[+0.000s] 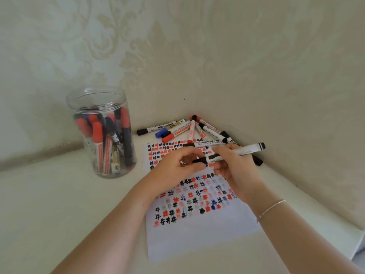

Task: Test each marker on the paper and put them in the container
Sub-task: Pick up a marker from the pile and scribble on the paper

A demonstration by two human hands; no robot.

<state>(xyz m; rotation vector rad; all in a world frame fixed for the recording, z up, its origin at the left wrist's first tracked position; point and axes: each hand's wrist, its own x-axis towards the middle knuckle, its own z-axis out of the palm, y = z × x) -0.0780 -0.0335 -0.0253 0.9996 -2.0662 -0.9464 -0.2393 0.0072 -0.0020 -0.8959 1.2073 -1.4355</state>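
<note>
Many markers are seen standing inside a clear plastic container at the left of the frame, red, blue and black caps mixed together; the container is set upright on the pale table and its mouth is uncovered. Right of it, at the centre of the frame, a sheet of paper is laid flat, its upper part filled with rows of red, blue and black hash marks, its lower part blank. Above the paper, a loose pile of markers is heaped in the corner against the patterned wall. Over the middle of the paper, the black cap of a white marker is pinched between the curled fingers and thumb of the left hand. The marker's barrel is gripped by the right hand, fingers wrapped round it, its black end pointing toward the right of the frame. A thin bracelet is worn on the right wrist.
</note>
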